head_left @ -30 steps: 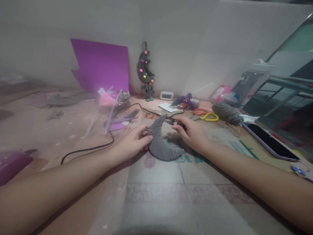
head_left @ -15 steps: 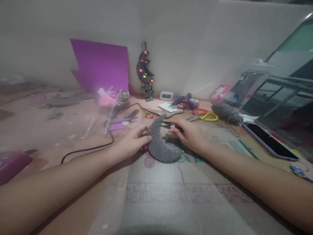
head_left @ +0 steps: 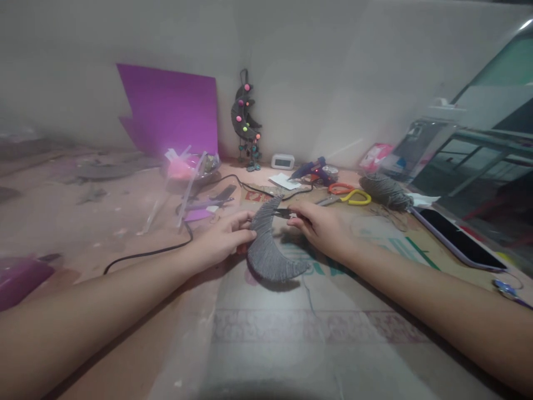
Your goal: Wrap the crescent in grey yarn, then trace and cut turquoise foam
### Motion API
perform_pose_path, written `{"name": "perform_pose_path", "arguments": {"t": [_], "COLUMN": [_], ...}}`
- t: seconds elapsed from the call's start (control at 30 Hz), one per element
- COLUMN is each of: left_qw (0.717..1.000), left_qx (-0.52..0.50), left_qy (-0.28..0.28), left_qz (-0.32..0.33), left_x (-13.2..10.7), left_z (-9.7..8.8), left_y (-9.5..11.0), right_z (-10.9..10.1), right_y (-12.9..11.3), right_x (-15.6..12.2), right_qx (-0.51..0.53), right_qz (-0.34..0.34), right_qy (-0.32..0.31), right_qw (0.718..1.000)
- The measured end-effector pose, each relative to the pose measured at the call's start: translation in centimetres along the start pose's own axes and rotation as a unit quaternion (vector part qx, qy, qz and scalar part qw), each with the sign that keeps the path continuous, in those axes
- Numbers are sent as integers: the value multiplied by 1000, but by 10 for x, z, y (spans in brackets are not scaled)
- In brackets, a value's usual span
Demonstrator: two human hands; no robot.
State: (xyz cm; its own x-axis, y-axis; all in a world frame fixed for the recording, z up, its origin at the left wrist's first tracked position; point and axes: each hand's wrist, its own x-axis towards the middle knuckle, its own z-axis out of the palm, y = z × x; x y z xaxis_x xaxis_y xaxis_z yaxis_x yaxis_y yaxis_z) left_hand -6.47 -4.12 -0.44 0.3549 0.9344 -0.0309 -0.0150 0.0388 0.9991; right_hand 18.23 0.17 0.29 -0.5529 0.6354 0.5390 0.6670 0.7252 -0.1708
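Observation:
A crescent moon wrapped in grey yarn [head_left: 266, 250] stands tilted over the cardboard, its hollow side facing right. My left hand [head_left: 231, 236] grips its outer edge between thumb and fingers. Dark thread snips [head_left: 283, 213] are pinched in my right hand [head_left: 318, 225], which hides their handles. Their blades point left, at the inner edge of the crescent's upper arm, and look nearly closed. Whether a thread lies between the blades is too small to tell.
Behind my hands lie a blue glue gun [head_left: 310, 169], scissors with orange and yellow handles [head_left: 353, 195] and a grey yarn ball [head_left: 385, 191]. A phone [head_left: 460, 239] is at right. A decorated moon hanging [head_left: 245, 122] and purple sheet [head_left: 175, 111] stand by the wall.
The crescent has tipped a little, its lower end shifting left and down. The snips' blades have come closer together. Both hands stay nearly where they were.

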Motion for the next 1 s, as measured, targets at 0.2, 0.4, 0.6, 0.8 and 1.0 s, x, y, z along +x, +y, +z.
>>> {"name": "perform_pose_path", "arguments": {"t": [0.2, 0.4, 0.6, 0.8, 1.0], "left_qw": [1000, 998, 998, 999, 998], "left_qx": [-14, -56, -60, -47, -61], "left_qy": [0, -1, -10, -1, 4], "left_qz": [-2, -24, -16, -14, -23], "left_x": [0, 0, 0, 1, -1], "left_z": [1, 3, 3, 3, 4], "left_y": [-1, 0, 0, 3, 2], "right_z": [1, 2, 2, 4, 4], "right_y": [2, 2, 3, 5, 4], "right_x": [0, 0, -1, -1, 0], "right_qx": [6, 7, 8, 18, 9], "right_qz": [-6, -12, -29, -19, -24], "right_qy": [8, 18, 24, 19, 28], "right_qw": [1000, 1000, 999, 999, 999]}}
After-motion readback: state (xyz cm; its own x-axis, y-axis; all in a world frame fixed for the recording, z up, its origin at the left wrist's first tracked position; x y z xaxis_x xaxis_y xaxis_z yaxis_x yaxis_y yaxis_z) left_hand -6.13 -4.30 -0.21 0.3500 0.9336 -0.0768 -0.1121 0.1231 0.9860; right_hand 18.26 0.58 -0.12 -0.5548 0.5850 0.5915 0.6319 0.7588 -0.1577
